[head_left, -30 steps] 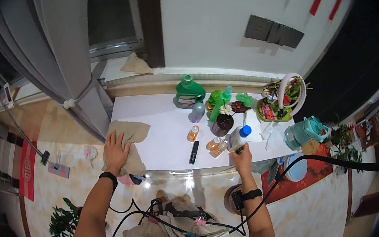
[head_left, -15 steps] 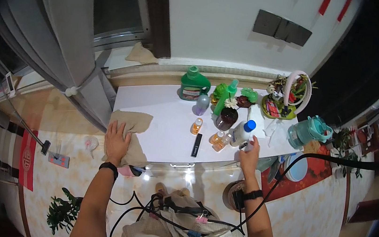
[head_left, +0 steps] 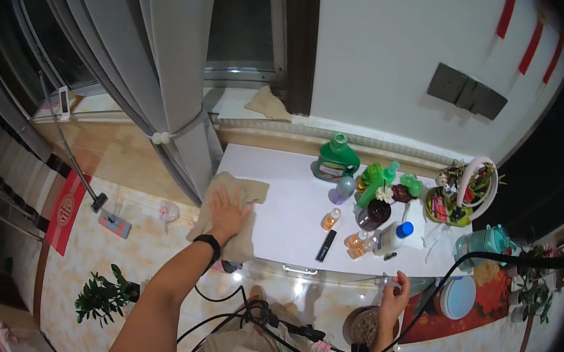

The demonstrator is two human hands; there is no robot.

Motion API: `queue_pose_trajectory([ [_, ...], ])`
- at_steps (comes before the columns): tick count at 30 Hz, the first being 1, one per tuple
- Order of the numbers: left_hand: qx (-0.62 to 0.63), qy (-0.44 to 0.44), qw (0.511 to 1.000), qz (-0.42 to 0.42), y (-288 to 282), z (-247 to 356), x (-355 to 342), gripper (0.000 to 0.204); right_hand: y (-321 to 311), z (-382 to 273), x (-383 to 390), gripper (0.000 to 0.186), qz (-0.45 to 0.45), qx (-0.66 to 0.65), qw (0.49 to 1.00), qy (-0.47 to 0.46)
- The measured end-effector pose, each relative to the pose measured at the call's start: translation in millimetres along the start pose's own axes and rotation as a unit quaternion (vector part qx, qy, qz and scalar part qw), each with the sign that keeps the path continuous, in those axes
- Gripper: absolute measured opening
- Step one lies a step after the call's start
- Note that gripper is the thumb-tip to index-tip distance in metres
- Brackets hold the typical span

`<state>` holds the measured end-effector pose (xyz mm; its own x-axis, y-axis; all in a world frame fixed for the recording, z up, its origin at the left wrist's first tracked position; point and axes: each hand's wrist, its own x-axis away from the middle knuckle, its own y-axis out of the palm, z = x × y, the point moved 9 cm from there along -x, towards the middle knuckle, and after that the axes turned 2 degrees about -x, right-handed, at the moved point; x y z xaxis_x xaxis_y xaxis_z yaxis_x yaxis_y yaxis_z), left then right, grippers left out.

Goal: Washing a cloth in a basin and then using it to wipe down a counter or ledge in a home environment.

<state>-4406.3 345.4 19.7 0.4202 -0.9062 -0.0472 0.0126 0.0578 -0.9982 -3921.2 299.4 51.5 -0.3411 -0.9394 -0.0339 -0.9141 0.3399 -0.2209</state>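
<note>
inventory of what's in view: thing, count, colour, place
Table: 1, white, centre
Cloths: 2, tan, table left, windowsill
Jug: 1, green, table back
Spray bottle: 1, green, table back
Round jar: 1, brown, table centre
Small bottles: 2+, orange, table centre
Blue-capped bottle: 1, white, table right
Slim box: 1, black, table front
Basket: 1, green, table back right
Container: 1, turquoise, table right
Bucket: 1, blue, floor right
Mop: 1, grey, floor left
Plants: 2+, green, both sides
Curtain: 1+, grey, left
Smaller items: unclear
Left hand: 1, spread on cloth
Right hand: 1, at table front
</note>
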Motion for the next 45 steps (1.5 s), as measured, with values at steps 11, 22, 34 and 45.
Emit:
queue_pose_trajectory([
  [11, 0.066, 0.298, 0.944, -0.123, 6.6, 129.3, -51.5, 0.053, 34.1, -8.3, 24.4, 0.039, -0.016, -0.019, 0.999, 0.032],
  [22, 0.074, 0.319, 0.944, -0.040, -3.3, 128.3, -103.1, 0.053, 52.5, 8.1, 53.3, 0.030, 0.027, -0.017, 0.998, 0.055],
  [34, 0.105, 0.055, 0.992, -0.050, 5.7, -2.9, -130.8, 0.058, 79.9, -21.1, 49.3, 0.028, -0.027, -0.014, 0.998, 0.048],
  [45, 0.147, 0.048, 0.987, 0.041, -18.5, -25.5, -37.2, 0.049, 80.9, -10.8, 41.5, 0.024, -0.097, -0.078, 0.990, 0.063],
])
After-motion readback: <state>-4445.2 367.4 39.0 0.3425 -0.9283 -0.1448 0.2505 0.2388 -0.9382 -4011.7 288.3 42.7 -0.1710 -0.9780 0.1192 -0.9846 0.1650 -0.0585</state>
